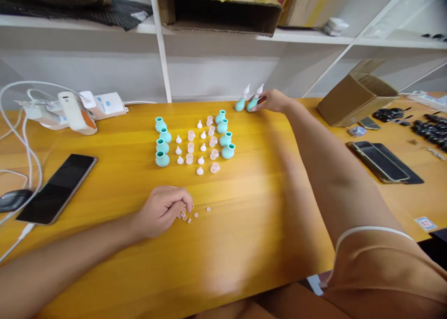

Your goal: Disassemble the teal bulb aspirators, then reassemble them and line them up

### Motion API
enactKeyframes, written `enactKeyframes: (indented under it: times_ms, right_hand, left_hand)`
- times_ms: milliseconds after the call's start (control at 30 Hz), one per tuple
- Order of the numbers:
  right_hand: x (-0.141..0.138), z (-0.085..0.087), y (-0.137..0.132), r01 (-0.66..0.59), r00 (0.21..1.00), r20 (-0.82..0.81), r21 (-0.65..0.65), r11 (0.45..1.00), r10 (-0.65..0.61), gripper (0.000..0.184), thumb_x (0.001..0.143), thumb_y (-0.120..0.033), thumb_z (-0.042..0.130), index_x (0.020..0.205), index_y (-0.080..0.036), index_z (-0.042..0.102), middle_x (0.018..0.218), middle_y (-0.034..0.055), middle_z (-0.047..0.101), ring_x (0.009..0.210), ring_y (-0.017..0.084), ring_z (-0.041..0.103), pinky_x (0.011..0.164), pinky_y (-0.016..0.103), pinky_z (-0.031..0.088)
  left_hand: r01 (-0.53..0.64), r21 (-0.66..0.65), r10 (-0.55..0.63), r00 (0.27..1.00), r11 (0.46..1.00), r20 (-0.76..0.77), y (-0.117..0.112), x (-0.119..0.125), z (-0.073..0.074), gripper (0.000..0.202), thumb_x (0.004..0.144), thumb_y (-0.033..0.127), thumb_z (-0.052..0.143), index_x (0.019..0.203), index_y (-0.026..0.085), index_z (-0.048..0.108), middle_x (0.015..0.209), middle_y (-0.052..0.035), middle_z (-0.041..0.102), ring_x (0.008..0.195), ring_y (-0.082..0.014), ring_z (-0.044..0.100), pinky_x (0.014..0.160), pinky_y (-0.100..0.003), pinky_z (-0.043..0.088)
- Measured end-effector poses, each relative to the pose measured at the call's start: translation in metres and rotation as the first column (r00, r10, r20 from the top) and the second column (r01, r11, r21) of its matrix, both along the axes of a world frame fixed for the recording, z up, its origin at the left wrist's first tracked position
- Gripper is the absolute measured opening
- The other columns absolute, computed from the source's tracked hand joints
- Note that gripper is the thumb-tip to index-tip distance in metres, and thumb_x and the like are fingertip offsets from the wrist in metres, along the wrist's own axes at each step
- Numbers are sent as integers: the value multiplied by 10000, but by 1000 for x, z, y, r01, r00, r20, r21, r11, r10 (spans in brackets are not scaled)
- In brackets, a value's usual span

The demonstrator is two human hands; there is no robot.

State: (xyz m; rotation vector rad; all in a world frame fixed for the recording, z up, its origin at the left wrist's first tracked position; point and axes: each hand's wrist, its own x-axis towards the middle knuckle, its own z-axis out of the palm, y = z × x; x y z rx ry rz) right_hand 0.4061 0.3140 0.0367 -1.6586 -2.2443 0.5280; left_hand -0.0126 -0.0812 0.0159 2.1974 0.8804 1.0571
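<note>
At the back of the table, my right hand [274,101] has its fingers closed round a teal nasal aspirator [253,105] with a white tapered tip. A second assembled aspirator [240,105] stands upright just left of it. My left hand [164,211] rests lower down with fingers curled; whatever they may hold is hidden. Beside its fingertips lie several tiny pale rings [196,215]. Further back are two columns of teal bulbs [162,159], their open mouths up. Between these columns stand small white cone-shaped pieces [200,171] and clear pinkish connectors [189,159].
On the left lie a black phone [57,188], a mouse [14,200], white cables and a power strip [108,105]. An open cardboard box [356,95] and a dark phone-like slab [380,161] sit at the right. White shelving [216,67] rises behind the table [146,272].
</note>
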Motion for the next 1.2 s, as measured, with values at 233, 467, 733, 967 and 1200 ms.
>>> enactKeyframes:
  times_ms: [233, 467, 733, 967, 1200]
  right_hand:
    - [-9, 2, -5, -24, 996, -89, -27, 999, 21, 430, 821, -162, 878, 1244, -190, 805, 1200, 98, 841, 1148, 283, 771, 1173, 446, 548]
    - [-23, 3, -15, 2, 989, -146, -13, 1000, -4, 477, 859, -52, 825, 1314, -186, 775, 1287, 110, 816, 1206, 240, 753, 1191, 392, 535]
    - [-5, 43, -58, 236, 972, 18, -49, 970, -236, 371, 1019, -250, 749, 1272, 22, 742, 1137, 262, 793, 827, 133, 648, 835, 317, 520]
    - [-21, 53, -174, 79, 995, 53, 63, 995, -83, 321, 1090, -166, 480, 1103, -187, 799, 977, 96, 820, 736, 168, 689, 740, 323, 499]
    - [-91, 19, -301, -426, 890, 50, 445, 788, 453, 383, 1113, -444, 621, 796, -246, 701, 594, -1, 655, 484, 168, 575, 522, 323, 449]
  left_hand:
    - [39, 24, -40, 999, 999, 4, 1, 0, 1, 314, 991, 24, 450, 841, 198, 664, 671, 41, 705, 569, -93, 636, 619, -198, 497]
    - [80, 41, -81, 997, 996, 10, 3, 1, 1, 304, 1010, 20, 457, 878, 206, 658, 688, 49, 732, 579, -90, 658, 639, -201, 504]
    - [61, 38, -62, 998, 997, 13, 1, 2, 0, 322, 1012, 33, 444, 869, 206, 676, 675, 34, 737, 566, -103, 666, 628, -213, 517]
    - [33, 34, -35, 998, 999, 44, 0, 1, -4, 326, 1018, 47, 444, 868, 202, 687, 649, 36, 718, 540, -96, 637, 600, -205, 495]
    - [-75, 11, 75, 997, 997, 33, -3, -1, -4, 310, 973, 60, 458, 809, 192, 685, 573, 49, 614, 494, -90, 536, 563, -210, 435]
